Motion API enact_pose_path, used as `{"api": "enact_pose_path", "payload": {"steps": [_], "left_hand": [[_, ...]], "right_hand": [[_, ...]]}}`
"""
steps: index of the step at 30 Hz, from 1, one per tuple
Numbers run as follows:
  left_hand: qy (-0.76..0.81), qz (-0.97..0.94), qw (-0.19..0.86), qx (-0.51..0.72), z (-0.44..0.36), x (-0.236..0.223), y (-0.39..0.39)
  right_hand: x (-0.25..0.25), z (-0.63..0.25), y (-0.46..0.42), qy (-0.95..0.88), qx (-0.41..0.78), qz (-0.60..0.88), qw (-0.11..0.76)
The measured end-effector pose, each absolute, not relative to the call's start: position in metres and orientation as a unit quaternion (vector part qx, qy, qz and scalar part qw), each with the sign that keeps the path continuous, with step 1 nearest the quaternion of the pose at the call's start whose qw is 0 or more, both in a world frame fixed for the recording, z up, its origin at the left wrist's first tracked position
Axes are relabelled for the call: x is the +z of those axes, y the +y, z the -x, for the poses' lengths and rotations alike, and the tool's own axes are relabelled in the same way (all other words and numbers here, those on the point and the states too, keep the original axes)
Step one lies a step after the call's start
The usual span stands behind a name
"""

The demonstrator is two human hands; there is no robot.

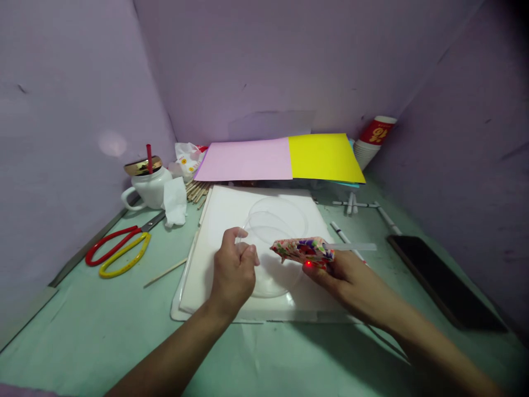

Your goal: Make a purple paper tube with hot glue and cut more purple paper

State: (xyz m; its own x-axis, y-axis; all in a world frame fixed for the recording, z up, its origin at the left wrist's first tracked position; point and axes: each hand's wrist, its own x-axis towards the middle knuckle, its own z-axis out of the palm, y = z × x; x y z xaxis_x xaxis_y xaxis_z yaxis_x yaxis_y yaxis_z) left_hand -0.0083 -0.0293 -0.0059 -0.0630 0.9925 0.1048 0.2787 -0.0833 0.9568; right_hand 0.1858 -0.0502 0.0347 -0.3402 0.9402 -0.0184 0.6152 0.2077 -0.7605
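Observation:
My right hand (351,281) grips a hot glue gun (301,250) with a colourful floral pattern. A red light glows near my thumb. A translucent glue stick (355,247) sticks out of the gun's back end, and the nozzle points left. My left hand (235,270) has its fingers curled and pinched at the edge of a clear round plastic piece (270,296), whose thin circular outlines overlap above the white sheets (202,275). The nozzle is just right of my left fingertips, apart from them. How many clear pieces there are is hard to tell.
Scissors (124,242), a thin wooden stick (165,273), a white mug (151,187) and a tissue (175,201) are on the left. Pink and yellow paper (322,157) lies behind. To the right are paper cups (372,140), marker-like white sticks (351,204) and a phone (442,281).

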Motion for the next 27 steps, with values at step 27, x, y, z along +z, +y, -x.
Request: {"api": "enact_pose_path", "payload": {"steps": [27], "left_hand": [[0.56,-0.581,0.369,0.461,0.0087,-0.0038,-0.0278]], "right_hand": [[0.0362,-0.1905,-0.0424,-0.786,0.305,0.504,0.186]]}}
